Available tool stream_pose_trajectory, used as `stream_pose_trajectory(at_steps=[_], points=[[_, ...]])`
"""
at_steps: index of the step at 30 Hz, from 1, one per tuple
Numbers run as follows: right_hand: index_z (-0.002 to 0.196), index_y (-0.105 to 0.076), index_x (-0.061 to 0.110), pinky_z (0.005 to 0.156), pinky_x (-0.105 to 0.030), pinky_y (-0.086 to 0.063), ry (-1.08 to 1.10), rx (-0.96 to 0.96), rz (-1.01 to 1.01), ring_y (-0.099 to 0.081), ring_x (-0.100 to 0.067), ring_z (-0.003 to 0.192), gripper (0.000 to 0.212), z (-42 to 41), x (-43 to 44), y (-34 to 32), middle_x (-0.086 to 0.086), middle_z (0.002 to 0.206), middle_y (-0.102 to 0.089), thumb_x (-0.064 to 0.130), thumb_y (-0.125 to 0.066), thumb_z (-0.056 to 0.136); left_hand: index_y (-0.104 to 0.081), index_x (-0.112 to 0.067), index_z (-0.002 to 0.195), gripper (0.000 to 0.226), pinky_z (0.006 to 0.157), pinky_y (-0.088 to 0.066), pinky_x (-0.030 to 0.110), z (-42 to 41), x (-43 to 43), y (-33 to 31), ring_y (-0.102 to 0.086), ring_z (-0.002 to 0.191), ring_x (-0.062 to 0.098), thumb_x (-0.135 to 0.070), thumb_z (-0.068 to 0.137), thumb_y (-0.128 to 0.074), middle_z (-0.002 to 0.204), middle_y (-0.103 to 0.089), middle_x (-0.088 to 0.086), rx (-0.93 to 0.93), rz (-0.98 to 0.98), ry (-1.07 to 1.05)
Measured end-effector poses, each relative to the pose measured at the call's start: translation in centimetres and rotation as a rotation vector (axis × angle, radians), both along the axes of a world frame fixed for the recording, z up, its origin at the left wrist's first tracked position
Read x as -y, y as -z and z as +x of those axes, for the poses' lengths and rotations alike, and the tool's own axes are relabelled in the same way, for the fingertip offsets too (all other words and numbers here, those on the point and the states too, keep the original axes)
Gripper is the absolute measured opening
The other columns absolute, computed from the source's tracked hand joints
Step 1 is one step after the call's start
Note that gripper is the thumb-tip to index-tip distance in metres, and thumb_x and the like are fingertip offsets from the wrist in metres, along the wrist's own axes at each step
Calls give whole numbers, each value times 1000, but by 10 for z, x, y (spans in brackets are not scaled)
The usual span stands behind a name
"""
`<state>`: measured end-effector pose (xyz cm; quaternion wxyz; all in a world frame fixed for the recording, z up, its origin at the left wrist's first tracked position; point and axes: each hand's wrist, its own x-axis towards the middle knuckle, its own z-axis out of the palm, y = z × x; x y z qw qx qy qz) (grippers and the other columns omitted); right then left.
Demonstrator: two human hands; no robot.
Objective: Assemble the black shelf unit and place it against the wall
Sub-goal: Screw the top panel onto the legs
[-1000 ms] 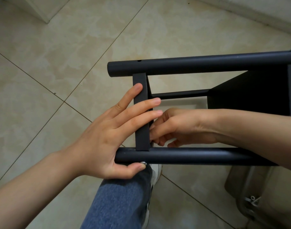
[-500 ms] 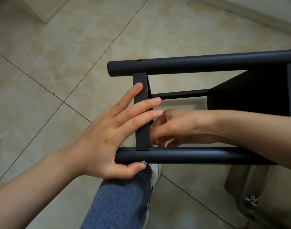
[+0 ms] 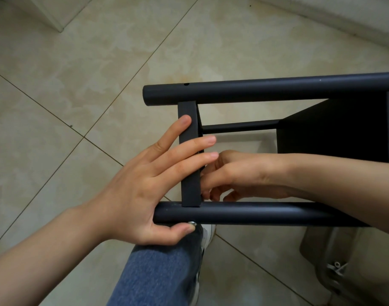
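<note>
The black shelf unit (image 3: 277,89) lies sideways between both hands. The left hand (image 3: 136,191) presses flat across its crossbar (image 3: 190,184). The right hand (image 3: 239,175) curls behind it, and I cannot tell what it grips.

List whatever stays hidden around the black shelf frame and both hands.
Head view only.
- Fingertips of the right hand: behind the flat black crossbar; whatever they hold is unseen.
- The black metal shelf unit: cut off by the right edge.
- Contents of the translucent plastic bag, bottom right: too small and blurred.
</note>
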<state>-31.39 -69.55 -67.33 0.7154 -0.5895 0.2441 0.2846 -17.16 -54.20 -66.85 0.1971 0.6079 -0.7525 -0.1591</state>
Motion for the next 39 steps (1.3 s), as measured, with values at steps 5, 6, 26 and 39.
stream_pose_trajectory(at_steps=[5, 6, 26, 39], points=[[86, -69, 14, 78, -36, -37, 17, -4, 14, -49, -19, 81, 4, 0, 3, -2, -3, 79, -57, 17, -66, 85, -30, -16, 151, 88, 123, -21, 32, 0, 0, 0, -3, 156, 32, -49, 78, -66, 162, -26, -2, 4, 1, -1], [83, -70, 15, 77, -34, -38, 17, -8, -25, -50, -18, 79, 5, 1, 3, -1, -1, 77, -58, 17, -66, 84, -30, -16, 151, 88, 123, -21, 32, 0, 0, 0, -3, 156, 32, -50, 78, -66, 162, -26, -2, 5, 2, -2], [77, -72, 16, 76, -33, -39, 38, 12, -85, -50, -17, 77, 11, 2, 3, -3, 1, 73, -61, 20, -65, 85, -31, -16, 151, 87, 123, -20, 31, 1, 1, 0, -4, 156, 33, -49, 78, -67, 161, -27, -2, -7, -6, -10], [78, -69, 17, 78, -33, -41, -2, 16, -48, -52, -14, 76, 12, 3, 3, -7, 0, 77, -60, 21, -64, 88, -33, -15, 150, 86, 123, -19, 33, 2, 2, 1, -5, 156, 34, -48, 78, -67, 161, -29, 0, -13, -12, -13]])
